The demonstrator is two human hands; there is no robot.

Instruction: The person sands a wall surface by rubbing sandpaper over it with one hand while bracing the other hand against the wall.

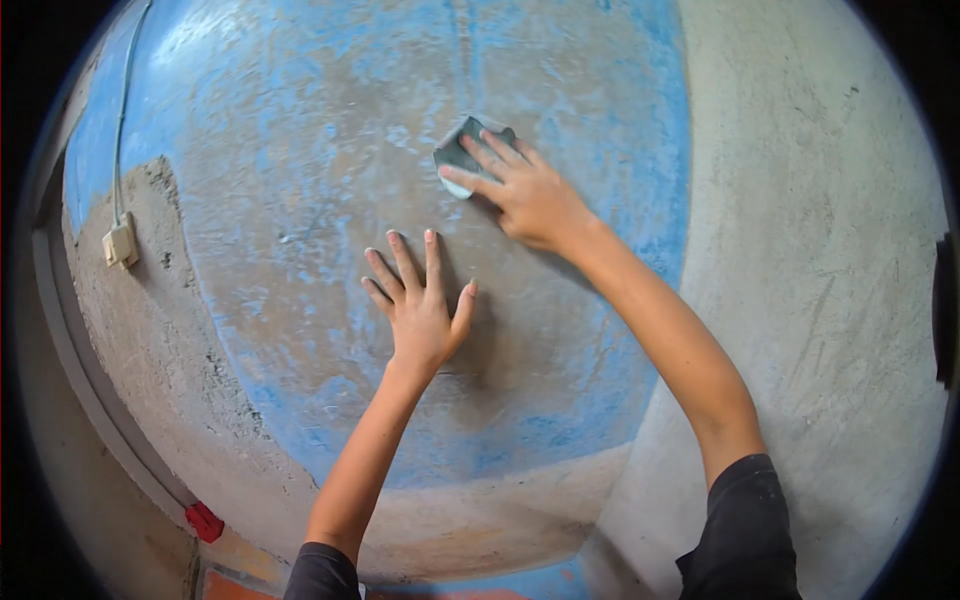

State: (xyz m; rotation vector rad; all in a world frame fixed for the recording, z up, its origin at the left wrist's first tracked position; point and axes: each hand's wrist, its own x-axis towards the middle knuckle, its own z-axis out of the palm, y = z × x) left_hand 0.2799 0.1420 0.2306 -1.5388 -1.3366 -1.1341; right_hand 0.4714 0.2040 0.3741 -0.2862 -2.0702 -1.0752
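A dark grey-green piece of sandpaper (453, 152) lies against a wall (300, 190) with worn blue paint. My right hand (537, 200) presses it to the surface, fingers spread over it, and part of the sheet is hidden under them. One lower corner of the sheet shows a paler side. Lower and to the left, my left hand (420, 318) rests on the wall with its fingers spread and holds nothing. Around both hands the paint is patchy, with grey-brown showing through the blue.
On the left, a pale electrical outlet (120, 243) hangs on a cable (121, 120) along the wall. A bare grey wall (810, 250) meets the blue one at the right corner. A red object (205, 521) sits low at left, and a dark object (945, 310) stands at the right edge.
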